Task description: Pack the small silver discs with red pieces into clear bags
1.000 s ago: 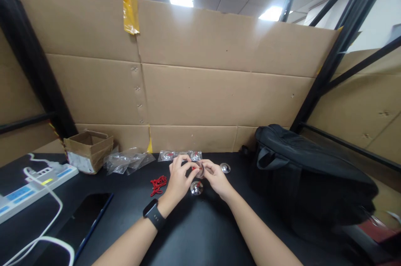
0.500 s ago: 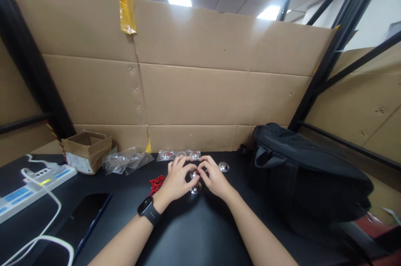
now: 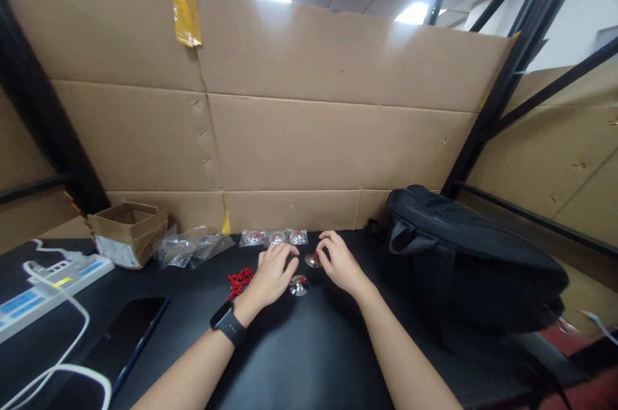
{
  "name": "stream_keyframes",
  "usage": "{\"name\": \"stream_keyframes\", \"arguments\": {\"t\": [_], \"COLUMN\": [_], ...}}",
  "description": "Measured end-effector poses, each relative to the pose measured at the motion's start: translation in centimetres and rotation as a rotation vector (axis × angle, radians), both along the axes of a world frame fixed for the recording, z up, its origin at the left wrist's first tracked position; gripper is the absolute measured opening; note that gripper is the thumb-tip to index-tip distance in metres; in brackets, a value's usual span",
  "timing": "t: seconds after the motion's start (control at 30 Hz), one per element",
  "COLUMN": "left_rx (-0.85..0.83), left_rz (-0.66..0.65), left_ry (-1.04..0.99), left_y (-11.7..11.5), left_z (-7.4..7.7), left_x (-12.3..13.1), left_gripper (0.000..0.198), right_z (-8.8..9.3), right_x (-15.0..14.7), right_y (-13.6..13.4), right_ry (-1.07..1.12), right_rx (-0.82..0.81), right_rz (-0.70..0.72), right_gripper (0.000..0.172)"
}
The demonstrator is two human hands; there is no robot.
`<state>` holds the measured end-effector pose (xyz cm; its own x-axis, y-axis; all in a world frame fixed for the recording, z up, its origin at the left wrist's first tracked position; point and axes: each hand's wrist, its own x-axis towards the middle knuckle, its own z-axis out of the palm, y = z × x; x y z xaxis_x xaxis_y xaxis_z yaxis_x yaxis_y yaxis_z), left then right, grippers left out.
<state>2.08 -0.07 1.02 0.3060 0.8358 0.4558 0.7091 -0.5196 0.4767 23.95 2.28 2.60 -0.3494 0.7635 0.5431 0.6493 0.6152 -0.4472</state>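
Head view: I'm watching two discs [image 3: 295, 288], the right hand [image 3: 342, 263] pinching the far one's red cord [image 3: 315, 256], the left hand [image 3: 273, 271] holding its fingers apart, three packets [image 3: 277, 239] lying beyond.

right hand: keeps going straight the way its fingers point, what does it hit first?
Most likely the metal disc right at the right hand's fingertips; they may already touch the red piece on it. Depth at the contact is unclear.
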Motion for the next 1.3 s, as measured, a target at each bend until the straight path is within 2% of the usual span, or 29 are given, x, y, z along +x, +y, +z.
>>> {"name": "stream_keyframes", "arguments": {"t": [0.13,0.23,0.43,0.57,0.77,0.9,1.03,1.2,1.3], "left_rx": [-0.012,-0.011,0.012,0.040,0.201,0.194,0.148,0.140,0.103], "left_rz": [-0.142,-0.171,-0.161,-0.134,-0.052,-0.024,0.029,0.103,0.139], "left_ry": [0.162,0.248,0.301,0.325,0.431,0.424,0.351,0.238,0.128], "left_y": [-0.7,-1.1,-0.8,-0.4,-0.3,-0.3,0.1,1.0,1.1], "left_z": [0.0,-0.1,0.1,-0.2,-0.8,-0.6,-0.7,-1.2,-0.8], "left_x": [0.4,0.8,0.6,0.3,0.0,-0.4,-0.9,-1.0,-0.8], "left_gripper": [0.018,0.012,0.021,0.021,0.014,0.017,0.019,0.019,0.019], "right_z": [-0.6,-0.8,-1.1,-1.4,-1.5,-2.0,-2.1,-1.2,-1.1], "right_x": [1.0,1.4,1.5,1.4,1.0,0.9,0.8,-0.2,-0.7], "right_y": [0.3,0.5,0.6,0.6,0.9,1.0,1.2,0.8,0.5], "right_ry": [-0.204,-0.259,-0.268,-0.325,-0.331,-0.329,-0.234,0.111,0.142], "right_rx": [-0.092,-0.138,-0.237,-0.224,-0.187,-0.165,-0.125,-0.084,-0.098], "right_rz": [-0.080,-0.099,-0.081,-0.151,-0.172,-0.174,-0.126,0.090,0.127], "right_gripper": [0.013,0.015,0.013,0.008,0.008,0.012,0.008,0.012,0.012]}}
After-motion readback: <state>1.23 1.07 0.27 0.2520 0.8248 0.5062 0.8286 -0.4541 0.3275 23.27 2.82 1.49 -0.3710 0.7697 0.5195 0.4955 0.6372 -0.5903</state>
